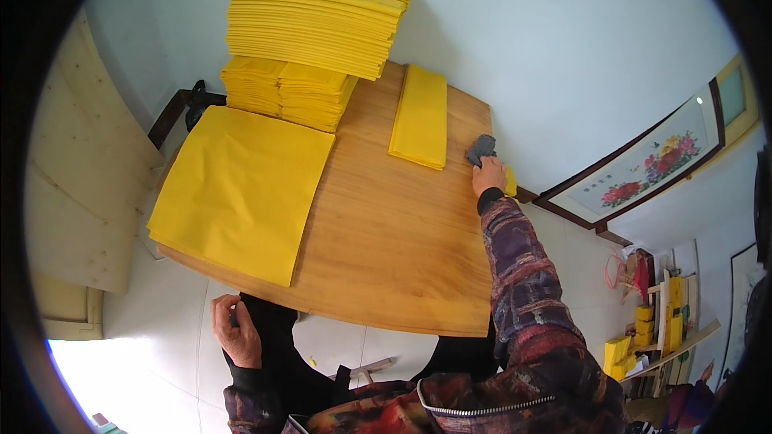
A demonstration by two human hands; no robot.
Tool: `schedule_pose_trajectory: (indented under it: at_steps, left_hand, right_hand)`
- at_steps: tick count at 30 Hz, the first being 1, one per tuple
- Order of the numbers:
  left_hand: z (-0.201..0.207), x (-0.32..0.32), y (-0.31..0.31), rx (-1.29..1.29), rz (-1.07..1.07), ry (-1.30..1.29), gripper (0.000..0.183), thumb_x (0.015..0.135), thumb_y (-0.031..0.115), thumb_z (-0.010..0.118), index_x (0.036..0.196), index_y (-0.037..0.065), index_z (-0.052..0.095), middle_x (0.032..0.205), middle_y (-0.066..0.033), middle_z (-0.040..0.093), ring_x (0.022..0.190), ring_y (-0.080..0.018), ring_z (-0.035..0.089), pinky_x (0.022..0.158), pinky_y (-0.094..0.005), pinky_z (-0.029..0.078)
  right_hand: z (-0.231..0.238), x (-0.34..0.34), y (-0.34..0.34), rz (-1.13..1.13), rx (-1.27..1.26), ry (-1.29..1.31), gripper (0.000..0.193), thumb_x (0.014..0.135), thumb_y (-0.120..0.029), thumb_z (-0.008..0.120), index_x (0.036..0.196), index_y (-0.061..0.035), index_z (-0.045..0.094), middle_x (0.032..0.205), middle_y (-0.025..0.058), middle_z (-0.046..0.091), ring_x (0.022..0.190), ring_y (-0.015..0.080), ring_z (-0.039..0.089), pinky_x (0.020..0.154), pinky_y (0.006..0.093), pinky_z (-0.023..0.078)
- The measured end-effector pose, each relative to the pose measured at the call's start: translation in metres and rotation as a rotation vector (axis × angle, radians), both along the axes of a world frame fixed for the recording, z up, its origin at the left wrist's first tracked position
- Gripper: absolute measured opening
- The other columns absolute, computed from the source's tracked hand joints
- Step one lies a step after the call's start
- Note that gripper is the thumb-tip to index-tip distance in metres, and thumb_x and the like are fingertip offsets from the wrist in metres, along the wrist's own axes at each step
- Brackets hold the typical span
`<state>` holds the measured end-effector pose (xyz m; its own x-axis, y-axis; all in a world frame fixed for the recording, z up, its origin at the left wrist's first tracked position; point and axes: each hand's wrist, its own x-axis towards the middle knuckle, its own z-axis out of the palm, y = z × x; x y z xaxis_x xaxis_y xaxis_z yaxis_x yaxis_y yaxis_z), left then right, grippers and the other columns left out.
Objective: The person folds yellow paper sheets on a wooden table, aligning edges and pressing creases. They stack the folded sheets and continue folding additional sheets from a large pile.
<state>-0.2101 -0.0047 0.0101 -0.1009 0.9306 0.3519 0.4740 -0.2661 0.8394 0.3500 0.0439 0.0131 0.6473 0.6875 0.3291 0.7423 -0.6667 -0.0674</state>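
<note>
At the right edge of the wooden table [386,241], my right hand [488,177] is closed on a crumpled grey cloth [482,147]. A small piece of yellow material [511,182] shows just beside that hand. My left hand [236,336] hangs off the table's front edge near my lap, its fingers curled; something small and dark shows between them, too hidden to name. Large flat yellow sheets [241,193] lie piled on the table's left side. Toward the back right lies a narrow folded yellow strip pile [420,116].
Tall stacks of folded yellow sheets [314,24] stand at the back left against the pale wall. A framed flower picture [643,169] leans at the right. Beyond it is a wooden rack [667,313] with yellow bundles. A beige curtain [80,169] hangs at the left.
</note>
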Motion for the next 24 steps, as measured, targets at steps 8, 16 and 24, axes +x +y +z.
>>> schedule_pose_trajectory:
  at_steps: [8, 16, 24]
  left_hand:
    - [-0.009, 0.004, 0.001, 0.007, 0.061, 0.077, 0.009, 0.083, -0.007, 0.054, 0.088, 0.001, 0.057, 0.087, -0.0102, 0.059, 0.076, -0.0226, 0.055, 0.066, -0.0293, 0.044]
    - [-0.004, 0.007, 0.0, 0.039, 0.06, 0.084, 0.017, 0.082, -0.003, 0.056, 0.098, 0.002, 0.058, 0.095, -0.0111, 0.059, 0.089, -0.027, 0.056, 0.073, -0.0339, 0.044]
    - [-0.015, 0.001, 0.026, 0.195, 0.256, 0.025, 0.029, 0.08, 0.0, 0.06, 0.108, 0.004, 0.059, 0.113, -0.0148, 0.058, 0.108, -0.0343, 0.054, 0.093, -0.0378, 0.043]
  right_hand:
    - [-0.011, 0.019, 0.001, 0.088, 0.049, -0.065, 0.01, 0.083, -0.015, 0.063, 0.089, -0.0083, 0.059, 0.101, 0.011, 0.057, 0.099, 0.0346, 0.055, 0.081, 0.049, 0.043]
    - [0.019, 0.011, 0.002, 0.008, -0.071, 0.159, 0.031, 0.079, -0.017, 0.069, 0.107, -0.0111, 0.057, 0.111, 0.0112, 0.059, 0.107, 0.0333, 0.056, 0.09, 0.0486, 0.043]
    - [0.022, -0.18, -0.007, 0.956, 0.045, 0.078, 0.044, 0.078, -0.012, 0.068, 0.118, 0.0004, 0.053, 0.126, 0.0175, 0.052, 0.116, 0.0375, 0.047, 0.099, 0.0451, 0.038]
